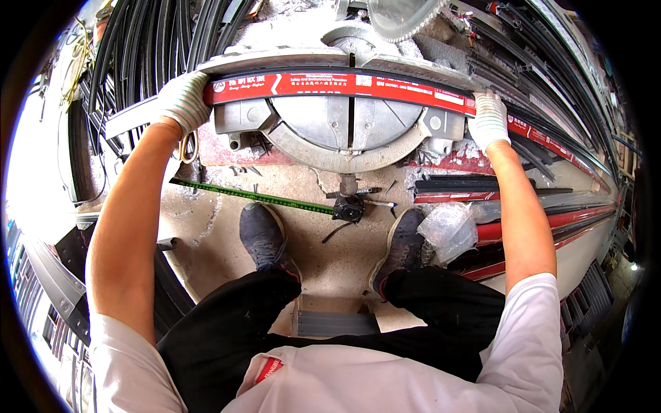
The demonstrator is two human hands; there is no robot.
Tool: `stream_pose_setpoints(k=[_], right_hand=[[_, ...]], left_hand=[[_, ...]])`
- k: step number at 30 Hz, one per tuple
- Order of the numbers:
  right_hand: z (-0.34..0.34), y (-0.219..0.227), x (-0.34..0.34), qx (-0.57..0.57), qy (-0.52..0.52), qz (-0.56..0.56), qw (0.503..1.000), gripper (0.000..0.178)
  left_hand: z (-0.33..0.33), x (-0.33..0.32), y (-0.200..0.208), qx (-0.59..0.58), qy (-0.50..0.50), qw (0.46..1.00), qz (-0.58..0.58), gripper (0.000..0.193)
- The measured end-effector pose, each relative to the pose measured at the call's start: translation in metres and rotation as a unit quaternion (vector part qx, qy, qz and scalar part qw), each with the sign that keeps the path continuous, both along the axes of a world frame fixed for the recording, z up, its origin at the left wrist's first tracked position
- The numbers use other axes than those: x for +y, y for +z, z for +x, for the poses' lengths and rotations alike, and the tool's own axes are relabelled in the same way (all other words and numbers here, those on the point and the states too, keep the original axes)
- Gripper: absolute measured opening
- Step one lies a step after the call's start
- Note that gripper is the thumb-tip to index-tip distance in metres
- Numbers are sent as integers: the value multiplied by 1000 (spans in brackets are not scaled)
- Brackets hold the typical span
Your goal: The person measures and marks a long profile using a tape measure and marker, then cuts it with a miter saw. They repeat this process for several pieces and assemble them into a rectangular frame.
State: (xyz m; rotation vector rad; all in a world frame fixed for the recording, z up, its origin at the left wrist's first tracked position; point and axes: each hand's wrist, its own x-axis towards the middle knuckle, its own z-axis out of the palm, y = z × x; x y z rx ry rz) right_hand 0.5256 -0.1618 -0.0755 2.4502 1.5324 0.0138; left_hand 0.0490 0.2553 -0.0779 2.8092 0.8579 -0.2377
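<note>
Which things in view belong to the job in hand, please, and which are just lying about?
Part of the job, it seems:
red-faced strip, held by the left grip and right grip
silver saw base under it
toothed saw blade

Apparently lying about:
crumpled clear plastic
black strips, upper left
extended tape measure, though possibly a job tool

Strip [317, 85] across the saw base [310, 120], with the left grip [184, 102] and the right grip [489, 118] on it either side of the base.
The strip ran left to right before the fence [275, 60]; the saw blade [405, 17] sat beyond the fence. Bundled profiles [141, 51] lay behind at left. On the floor [323, 261], before the base, a tape measure [349, 208] lay forward of the shoes [262, 234], its tape [255, 196] stretching left. Plastic wrap [447, 230] lay just right of the right shoe.
</note>
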Motion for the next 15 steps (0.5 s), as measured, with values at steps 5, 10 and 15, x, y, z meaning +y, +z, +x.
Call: stream_pose_setpoints(k=[5,10,15], right_hand=[[-9,26,5,22,-15,-46,999,61],[10,103,6,87,67,-37,993,71],[14,220,85,419,-72,301,854,65]], left_hand=[[-1,3,-7,0,-3,1000,9,30],[5,-3,-5,3,23,1000,13,14],[1,-2,-1,11,18,999,27,13]])
